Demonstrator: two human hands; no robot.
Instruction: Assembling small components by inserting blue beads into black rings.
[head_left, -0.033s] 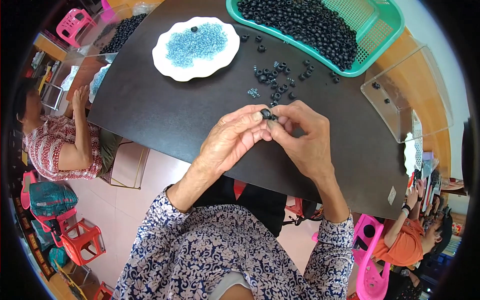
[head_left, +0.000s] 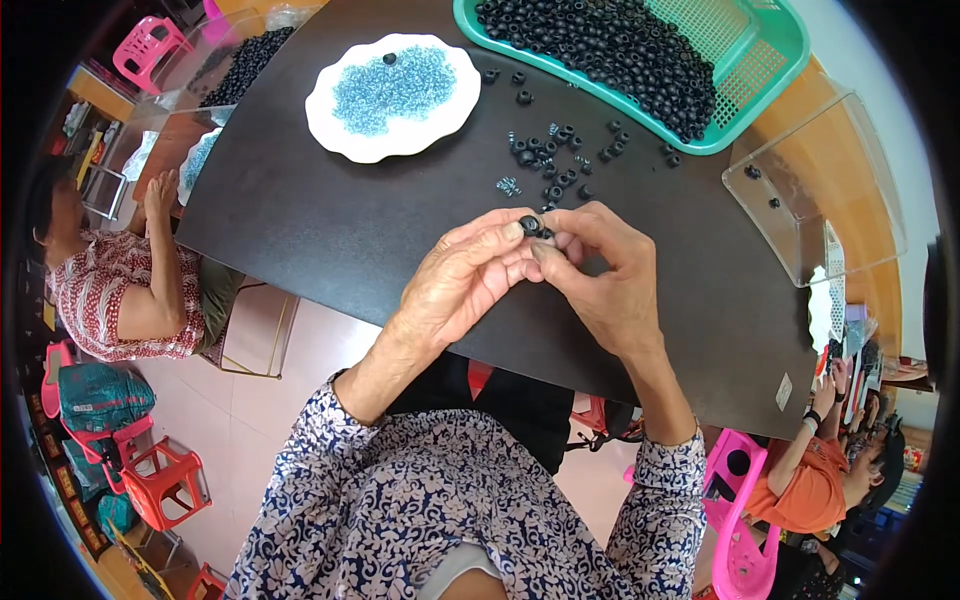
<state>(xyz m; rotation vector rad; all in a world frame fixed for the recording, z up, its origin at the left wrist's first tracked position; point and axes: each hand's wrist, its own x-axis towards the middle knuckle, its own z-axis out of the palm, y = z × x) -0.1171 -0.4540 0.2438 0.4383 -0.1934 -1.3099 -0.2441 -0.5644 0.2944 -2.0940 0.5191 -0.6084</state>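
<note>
Above the near edge of the dark table, both my hands meet at a small round black plastic piece [head_left: 531,225] with a hole in it. My left hand [head_left: 467,272] pinches it between thumb and fingers. Close against it, my right hand [head_left: 602,272] has thumb and forefinger closed around a second small black part [head_left: 546,234], mostly hidden by the fingertips. Just beyond my hands lie several loose black plastic pieces [head_left: 560,180] and a few small coil springs [head_left: 509,187].
A scalloped white plate [head_left: 335,140] holds many small springs. Behind is a green basket [head_left: 735,140] of black pieces; a clear plastic bin [head_left: 850,190] lies to its right. One person [head_left: 130,290] sits at left, another [head_left: 815,480] at right, near a pink chair [head_left: 740,560].
The black piece has turned slightly between my fingers, so its hole shows more plainly. My right hand has shifted very slightly left.
</note>
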